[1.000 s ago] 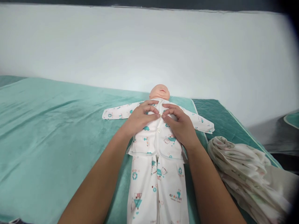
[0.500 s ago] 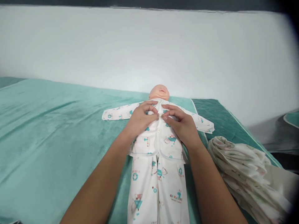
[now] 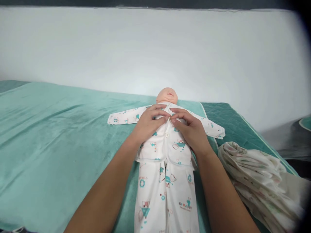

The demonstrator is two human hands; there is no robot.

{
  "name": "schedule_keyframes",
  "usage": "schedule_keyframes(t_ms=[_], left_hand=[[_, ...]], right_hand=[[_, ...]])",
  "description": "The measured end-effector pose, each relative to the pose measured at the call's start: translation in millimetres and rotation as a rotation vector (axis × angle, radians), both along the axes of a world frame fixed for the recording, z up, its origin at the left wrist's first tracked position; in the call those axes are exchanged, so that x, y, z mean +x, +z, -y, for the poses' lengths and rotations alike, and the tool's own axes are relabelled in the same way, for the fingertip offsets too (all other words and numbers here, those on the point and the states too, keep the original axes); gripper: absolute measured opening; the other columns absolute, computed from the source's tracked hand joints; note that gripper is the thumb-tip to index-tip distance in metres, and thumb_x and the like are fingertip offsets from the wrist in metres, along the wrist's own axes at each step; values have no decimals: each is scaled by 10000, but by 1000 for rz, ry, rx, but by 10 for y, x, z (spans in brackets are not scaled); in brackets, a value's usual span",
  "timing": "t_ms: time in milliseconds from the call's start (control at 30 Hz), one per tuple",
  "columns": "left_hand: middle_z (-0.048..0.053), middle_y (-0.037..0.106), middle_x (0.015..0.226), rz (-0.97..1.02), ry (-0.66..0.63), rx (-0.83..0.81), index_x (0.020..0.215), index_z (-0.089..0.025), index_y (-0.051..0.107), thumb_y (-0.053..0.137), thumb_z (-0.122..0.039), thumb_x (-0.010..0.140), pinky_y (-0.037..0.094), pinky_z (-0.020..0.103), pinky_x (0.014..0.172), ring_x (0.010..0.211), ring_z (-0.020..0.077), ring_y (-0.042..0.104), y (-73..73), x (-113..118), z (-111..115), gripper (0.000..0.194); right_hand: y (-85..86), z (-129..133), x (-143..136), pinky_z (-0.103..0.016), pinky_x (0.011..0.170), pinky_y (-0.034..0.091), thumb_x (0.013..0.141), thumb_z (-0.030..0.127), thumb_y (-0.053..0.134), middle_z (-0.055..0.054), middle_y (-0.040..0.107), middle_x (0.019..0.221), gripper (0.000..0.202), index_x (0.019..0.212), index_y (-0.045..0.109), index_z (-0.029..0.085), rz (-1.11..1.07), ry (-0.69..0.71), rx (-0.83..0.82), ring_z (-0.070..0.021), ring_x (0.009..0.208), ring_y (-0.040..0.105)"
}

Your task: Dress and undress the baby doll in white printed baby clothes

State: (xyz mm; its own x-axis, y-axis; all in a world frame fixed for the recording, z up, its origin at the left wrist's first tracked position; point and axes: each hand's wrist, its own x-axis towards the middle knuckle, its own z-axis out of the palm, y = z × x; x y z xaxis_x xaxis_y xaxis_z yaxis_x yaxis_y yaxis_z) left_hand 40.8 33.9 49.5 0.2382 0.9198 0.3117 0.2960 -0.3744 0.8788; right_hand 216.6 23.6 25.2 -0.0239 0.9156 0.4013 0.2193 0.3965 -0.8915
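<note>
A baby doll lies on its back, dressed in a white printed shirt and matching trousers. Both sleeves are stretched out sideways. At the chest, my left hand pinches the edge of the shirt's front opening between thumb and forefinger. My right hand pinches the opposite edge, its fingertips close against those of the left. What lies between the fingertips, perhaps a button, is mostly hidden. Lower on the front, a pale button shows on the opening.
A light green cover spreads under the doll. To the right lies a darker green quilted mat, with a crumpled, patterned white cloth in front of it. A white wall rises behind.
Both hands stay at the same spot on the shirt front, with small finger movements. The whole view has shifted slightly, so everything appears a little further right.
</note>
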Motion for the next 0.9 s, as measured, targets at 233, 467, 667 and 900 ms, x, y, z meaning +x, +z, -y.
schedule_keyframes(t_ms=[233,467,667,900], left_hand=[[2,521,1422,-105,-67,51,980,-308,728,644,-270,843,372,416,1107,1391,232,402,-34,-4,-4,165],[39,544,1407,40,18,34,747,-200,577,616,-345,880,401,423,1068,1305,242,503,61,-71,35,201],[-14,389,1555,-237,-300,-65,811,-261,723,704,-427,804,407,417,1095,1457,296,331,173,-309,67,168],[-83,245,1627,-314,-385,-64,850,-276,742,692,-404,821,398,429,1131,1532,293,145,169,-333,66,140]], right_hand=[[-42,-26,-20,-429,1093,383,858,245,596,-11,673,1246,56,886,645,254,-119,-1,-1,-221,1218,584],[117,125,3,-447,1103,347,870,282,623,-12,640,1271,44,840,650,263,118,-91,84,-231,1253,543],[212,231,145,-482,1123,320,852,355,674,9,546,1411,92,801,709,287,318,84,-3,-271,1369,433],[239,251,207,-445,1033,434,846,311,681,67,398,1545,49,851,730,313,402,228,-70,-292,1421,365]])
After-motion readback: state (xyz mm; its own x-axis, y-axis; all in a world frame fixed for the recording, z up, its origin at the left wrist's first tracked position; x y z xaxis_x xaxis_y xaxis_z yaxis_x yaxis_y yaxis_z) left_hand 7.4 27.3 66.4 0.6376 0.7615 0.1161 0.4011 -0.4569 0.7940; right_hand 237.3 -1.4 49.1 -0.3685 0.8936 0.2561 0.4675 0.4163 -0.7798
